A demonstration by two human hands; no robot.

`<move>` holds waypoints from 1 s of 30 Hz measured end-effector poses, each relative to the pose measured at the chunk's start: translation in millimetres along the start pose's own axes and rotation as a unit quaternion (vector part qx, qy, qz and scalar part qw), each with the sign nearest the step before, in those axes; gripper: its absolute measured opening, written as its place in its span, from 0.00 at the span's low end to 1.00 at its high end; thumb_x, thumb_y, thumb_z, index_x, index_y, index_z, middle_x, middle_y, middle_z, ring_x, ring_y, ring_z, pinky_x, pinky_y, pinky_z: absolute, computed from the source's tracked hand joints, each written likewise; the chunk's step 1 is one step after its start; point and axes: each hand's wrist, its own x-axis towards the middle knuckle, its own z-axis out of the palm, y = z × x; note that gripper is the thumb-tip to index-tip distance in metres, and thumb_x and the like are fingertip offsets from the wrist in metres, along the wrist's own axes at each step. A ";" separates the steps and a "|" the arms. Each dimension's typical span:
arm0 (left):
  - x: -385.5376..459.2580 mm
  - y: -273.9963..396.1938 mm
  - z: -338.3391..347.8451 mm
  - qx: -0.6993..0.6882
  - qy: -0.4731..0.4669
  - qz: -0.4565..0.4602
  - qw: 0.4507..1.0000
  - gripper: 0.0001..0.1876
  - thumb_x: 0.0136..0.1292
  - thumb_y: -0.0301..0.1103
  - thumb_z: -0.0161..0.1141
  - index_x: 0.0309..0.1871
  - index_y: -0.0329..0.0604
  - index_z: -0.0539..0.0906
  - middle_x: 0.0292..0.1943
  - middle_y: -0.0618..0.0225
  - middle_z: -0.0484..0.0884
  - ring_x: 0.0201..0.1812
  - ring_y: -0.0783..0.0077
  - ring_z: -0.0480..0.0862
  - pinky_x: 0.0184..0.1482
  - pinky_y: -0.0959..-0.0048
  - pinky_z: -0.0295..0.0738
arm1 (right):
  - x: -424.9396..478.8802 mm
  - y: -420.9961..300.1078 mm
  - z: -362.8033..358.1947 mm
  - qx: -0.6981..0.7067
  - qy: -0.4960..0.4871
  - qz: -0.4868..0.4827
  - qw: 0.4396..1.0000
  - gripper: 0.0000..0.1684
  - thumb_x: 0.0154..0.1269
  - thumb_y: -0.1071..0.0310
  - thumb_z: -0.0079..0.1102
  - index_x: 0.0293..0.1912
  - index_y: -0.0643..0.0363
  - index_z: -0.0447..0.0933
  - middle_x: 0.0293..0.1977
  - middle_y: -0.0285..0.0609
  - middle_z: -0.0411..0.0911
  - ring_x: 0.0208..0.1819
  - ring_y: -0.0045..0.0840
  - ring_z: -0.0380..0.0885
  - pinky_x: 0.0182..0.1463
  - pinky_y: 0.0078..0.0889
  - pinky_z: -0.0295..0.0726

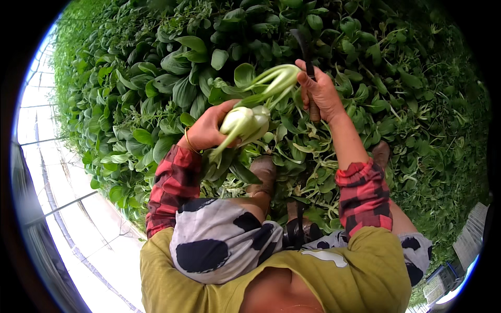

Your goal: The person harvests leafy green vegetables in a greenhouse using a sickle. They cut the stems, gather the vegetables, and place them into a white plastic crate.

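Several pale green heads of bok choy (246,124) rest in my left hand (213,127), which is closed around their bases, with dark leaves hanging below the wrist. My right hand (319,92) grips the wooden handle of a sickle (303,45) whose dark curved blade points up and away from me. The thumb and fingers of that hand are also at the base of another bok choy (280,80), its stalks slanting down to the left over the left hand's bunch. Whether the right fingers pinch this plant or only touch it I cannot tell.
Dense standing bok choy (184,62) fills the bed ahead and to the left. Loose leaves and cut stalks (317,168) lie around my brown shoes (264,172). A greenhouse wall (78,187) of sheeting and bars runs along the left. Crates (434,287) stand at the lower right.
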 end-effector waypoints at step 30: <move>-274.8 48.5 -23.6 -0.055 0.104 0.275 0.954 0.38 0.33 0.31 0.75 0.55 0.38 0.75 0.45 0.70 0.79 0.46 0.77 0.76 0.54 0.74 0.71 | -190.8 -152.7 194.3 -0.335 -0.191 -0.214 0.898 0.32 0.48 0.74 0.73 0.56 0.59 0.75 0.30 0.34 0.82 0.19 0.11 0.73 0.22 0.14 0.72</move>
